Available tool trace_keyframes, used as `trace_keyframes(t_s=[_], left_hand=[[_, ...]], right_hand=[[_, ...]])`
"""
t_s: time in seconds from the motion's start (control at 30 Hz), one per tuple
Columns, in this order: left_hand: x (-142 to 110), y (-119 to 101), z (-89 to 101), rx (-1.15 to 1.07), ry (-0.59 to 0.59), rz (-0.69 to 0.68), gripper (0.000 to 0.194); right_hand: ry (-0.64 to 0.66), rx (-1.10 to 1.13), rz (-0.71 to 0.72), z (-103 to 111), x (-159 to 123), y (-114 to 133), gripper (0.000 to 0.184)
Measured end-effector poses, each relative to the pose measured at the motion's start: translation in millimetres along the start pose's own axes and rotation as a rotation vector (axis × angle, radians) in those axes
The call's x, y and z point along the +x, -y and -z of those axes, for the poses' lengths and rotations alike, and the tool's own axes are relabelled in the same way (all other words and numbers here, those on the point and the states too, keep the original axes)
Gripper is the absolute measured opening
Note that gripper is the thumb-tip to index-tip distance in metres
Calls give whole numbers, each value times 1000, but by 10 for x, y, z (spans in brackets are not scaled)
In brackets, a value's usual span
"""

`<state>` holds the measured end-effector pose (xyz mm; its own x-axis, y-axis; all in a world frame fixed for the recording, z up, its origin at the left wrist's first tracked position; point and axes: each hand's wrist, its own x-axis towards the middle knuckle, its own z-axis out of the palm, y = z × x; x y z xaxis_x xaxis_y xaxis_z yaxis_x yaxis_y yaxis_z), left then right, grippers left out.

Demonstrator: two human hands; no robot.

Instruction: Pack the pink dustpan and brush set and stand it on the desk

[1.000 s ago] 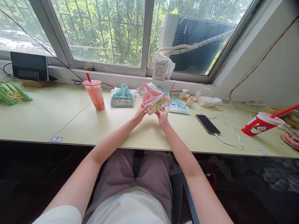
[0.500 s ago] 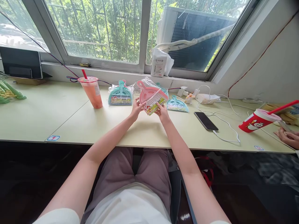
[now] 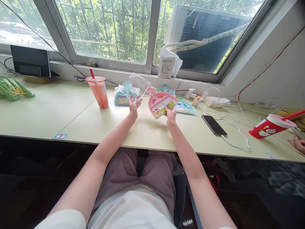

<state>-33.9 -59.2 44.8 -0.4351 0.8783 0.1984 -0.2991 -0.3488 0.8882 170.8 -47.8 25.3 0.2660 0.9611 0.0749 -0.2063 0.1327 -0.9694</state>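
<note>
- Right hand (image 3: 171, 115) first, and what a neat pinch: its fingers were closed on the near right corner of the pink dustpan (image 3: 154, 98), thumb over the label card (image 3: 165, 109).
- Over to the left hand (image 3: 133, 108): fingers spread wide, palm turned up, no grip on the pink dustpan, and no telling whether they brushed the clear film (image 3: 142, 82) beyond.
- The pan itself hung just above the counter (image 3: 143, 135), between the hands, its face tilted towards the person.
- It looked light, thin stiff plastic, likely a touch slippery where glossy; the white bristles (image 3: 162, 103) would probably give, and the card could bend or slide under a thumb.
- Best hold, by the look of it? The looped handle (image 3: 150, 91), or a firm rim corner, clear of the bristles.
- And its line! Handle away and leftward, towards the window; broad lip towards the person and rightward. That lip slanted from near left to far right; which span was longer, the slant made hard to judge.
- Further out, a wrapped teal set (image 3: 126, 93) lay just beyond the left fingers, contact unclear, while another teal set (image 3: 187, 108) rested to the right.
</note>
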Motion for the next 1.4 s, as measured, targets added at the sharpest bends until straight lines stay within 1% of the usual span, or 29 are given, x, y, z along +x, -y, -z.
trace_keyframes(t_s=[0.07, 0.1, 0.2, 0.33, 0.47, 0.57, 0.8, 1.0, 1.13, 1.23, 1.4], left_hand=[[14, 9, 15, -2, 0, -2, 46], [16, 19, 17, -7, 4, 3, 46], [12, 45, 20, -30, 26, 30, 44], [12, 43, 36, -93, 10, 40, 40], [25, 4, 75, -174, -49, 16, 37], [26, -26, 100, -225, -55, 8, 40], [28, -28, 131, -283, -39, 61, 42], [75, -62, 187, -299, -80, 39, 43], [115, -90, 211, -280, -101, 57, 40], [153, -92, 233, -231, -67, 83, 38], [191, -73, 258, -203, 23, 139, 43]], right_hand=[[-56, -12, 1, 22, 10, 13, 18], [-58, 5, -7, 33, 13, 25, 18], [12, 60, -49, 52, 11, 68, 17], [90, 21, -96, 56, 2, 111, 18], [83, -16, -160, 77, 24, 135, 17], [75, -32, -209, 94, 39, 149, 19], [154, 17, -226, 76, -5, 184, 20], [110, -10, -186, 115, 31, 180, 21], [124, -14, -201, 101, 34, 188, 16], [169, 21, -208, 75, 13, 202, 15], [227, 38, -211, 57, 20, 174, 19]])
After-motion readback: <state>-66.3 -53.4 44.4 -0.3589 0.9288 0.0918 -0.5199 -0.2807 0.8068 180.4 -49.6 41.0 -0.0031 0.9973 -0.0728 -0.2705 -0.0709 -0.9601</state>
